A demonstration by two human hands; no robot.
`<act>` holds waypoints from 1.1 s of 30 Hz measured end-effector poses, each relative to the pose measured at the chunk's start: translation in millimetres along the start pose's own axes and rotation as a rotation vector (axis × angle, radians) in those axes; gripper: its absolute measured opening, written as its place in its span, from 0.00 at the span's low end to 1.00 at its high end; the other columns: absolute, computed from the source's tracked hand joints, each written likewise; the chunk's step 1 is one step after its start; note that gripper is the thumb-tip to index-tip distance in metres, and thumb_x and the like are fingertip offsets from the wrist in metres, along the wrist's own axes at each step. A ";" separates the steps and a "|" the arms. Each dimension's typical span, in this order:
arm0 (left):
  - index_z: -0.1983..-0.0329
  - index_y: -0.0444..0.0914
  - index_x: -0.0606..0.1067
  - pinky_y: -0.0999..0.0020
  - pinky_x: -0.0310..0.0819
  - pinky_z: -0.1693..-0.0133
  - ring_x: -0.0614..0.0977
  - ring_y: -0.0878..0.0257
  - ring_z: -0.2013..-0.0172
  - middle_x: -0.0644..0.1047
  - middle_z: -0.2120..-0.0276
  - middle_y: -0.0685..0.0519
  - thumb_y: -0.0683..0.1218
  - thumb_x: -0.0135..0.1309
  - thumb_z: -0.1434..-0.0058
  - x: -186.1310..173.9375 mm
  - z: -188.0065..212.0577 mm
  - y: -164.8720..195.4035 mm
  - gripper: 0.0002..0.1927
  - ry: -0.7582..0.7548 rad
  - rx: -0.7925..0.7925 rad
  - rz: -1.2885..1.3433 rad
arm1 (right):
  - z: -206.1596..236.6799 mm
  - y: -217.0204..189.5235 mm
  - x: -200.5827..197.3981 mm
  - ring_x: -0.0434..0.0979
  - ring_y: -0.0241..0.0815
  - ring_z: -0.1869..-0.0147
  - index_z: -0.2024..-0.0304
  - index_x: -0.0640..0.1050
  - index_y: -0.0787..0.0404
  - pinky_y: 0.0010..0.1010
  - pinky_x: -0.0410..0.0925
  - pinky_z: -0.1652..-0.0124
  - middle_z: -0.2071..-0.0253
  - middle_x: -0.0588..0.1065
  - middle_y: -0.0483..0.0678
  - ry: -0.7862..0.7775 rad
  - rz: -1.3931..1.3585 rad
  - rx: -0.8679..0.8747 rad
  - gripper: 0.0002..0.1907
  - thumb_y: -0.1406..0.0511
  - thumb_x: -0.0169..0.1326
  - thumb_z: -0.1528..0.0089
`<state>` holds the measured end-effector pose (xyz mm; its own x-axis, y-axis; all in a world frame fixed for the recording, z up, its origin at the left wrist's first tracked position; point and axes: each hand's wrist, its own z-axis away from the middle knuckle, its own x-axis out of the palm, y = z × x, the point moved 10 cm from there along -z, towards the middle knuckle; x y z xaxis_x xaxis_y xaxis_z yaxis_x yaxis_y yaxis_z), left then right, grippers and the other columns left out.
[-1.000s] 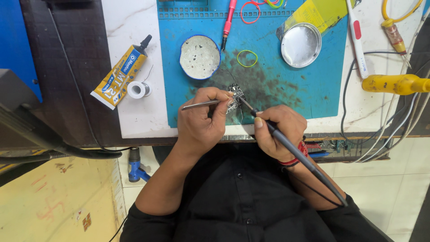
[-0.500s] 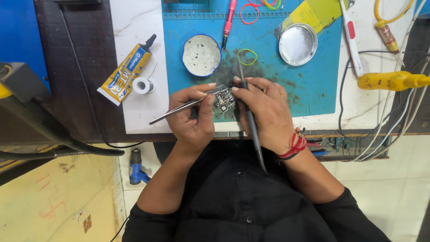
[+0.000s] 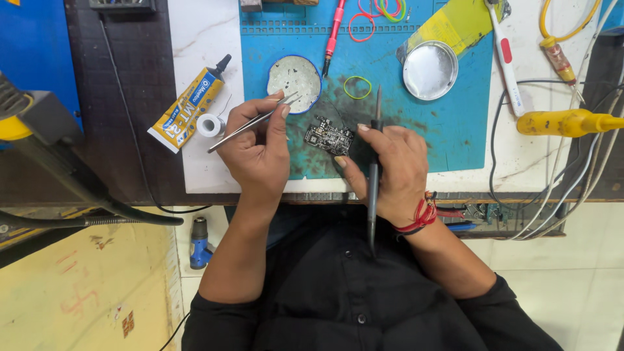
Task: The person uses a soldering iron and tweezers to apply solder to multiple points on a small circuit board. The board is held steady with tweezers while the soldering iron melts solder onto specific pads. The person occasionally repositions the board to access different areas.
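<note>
Two hands, left [image 3: 257, 153] and right [image 3: 390, 172], work over one circuit board [image 3: 329, 136] on one blue mat [image 3: 455, 123]. Counted: one pair of tweezers [image 3: 244, 125], one soldering iron [image 3: 374, 175], two round tins [image 3: 294, 75] [image 3: 429, 70], one glue tube [image 3: 185, 109] at ten o'clock.

Two hands at a small circuit board on a blue mat

The left hand [image 3: 259, 151] pinches metal tweezers [image 3: 250, 123], their tips over a round blue-rimmed dish [image 3: 294, 75]. The right hand [image 3: 390, 170] grips a dark soldering iron [image 3: 374, 162] upright in its fist, thumb touching the circuit board [image 3: 329, 135] lying on the scorched blue mat [image 3: 448, 123]. On the white bench [image 3: 201, 39] to the left lie a yellow glue tube [image 3: 187, 107] and a solder spool [image 3: 209, 125]; a green rubber band [image 3: 357, 87] and a metal lid [image 3: 429, 70] sit further up the mat.
</note>
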<state>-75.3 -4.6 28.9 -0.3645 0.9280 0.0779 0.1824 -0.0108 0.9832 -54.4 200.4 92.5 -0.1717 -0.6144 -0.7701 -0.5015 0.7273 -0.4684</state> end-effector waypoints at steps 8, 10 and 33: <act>0.52 0.31 0.74 0.78 0.76 0.57 0.81 0.75 0.62 0.83 0.51 0.45 0.36 0.59 0.27 4.6 -0.9 0.1 0.05 -0.011 0.049 -0.050 | 0.8 0.5 -3.0 0.74 0.56 0.53 0.44 0.75 0.64 0.44 0.66 0.51 0.58 0.75 0.54 0.014 -0.037 -0.013 0.26 0.62 0.70 0.40; 0.54 0.31 0.75 0.78 0.74 0.61 0.78 0.74 0.65 0.84 0.54 0.45 0.35 0.59 0.28 2.7 -1.2 -1.2 0.05 0.004 0.043 -0.136 | -0.2 1.0 -2.6 0.75 0.55 0.53 0.44 0.75 0.63 0.44 0.66 0.51 0.58 0.76 0.54 0.010 -0.052 -0.012 0.26 0.62 0.70 0.40; 0.53 0.34 0.72 0.77 0.77 0.58 0.80 0.72 0.62 0.82 0.53 0.45 0.35 0.57 0.30 28.9 33.9 -4.4 0.07 -0.194 -0.097 0.128 | 42.5 49.4 -11.6 0.77 0.39 0.58 0.47 0.75 0.69 0.26 0.70 0.56 0.58 0.77 0.54 0.157 -0.360 0.286 0.11 0.71 0.58 0.31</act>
<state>-55.7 34.8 21.2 -0.1601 0.9708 0.1789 0.1244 -0.1600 0.9793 -41.2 256.4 59.8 -0.1671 -0.8653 -0.4726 -0.3029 0.5012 -0.8106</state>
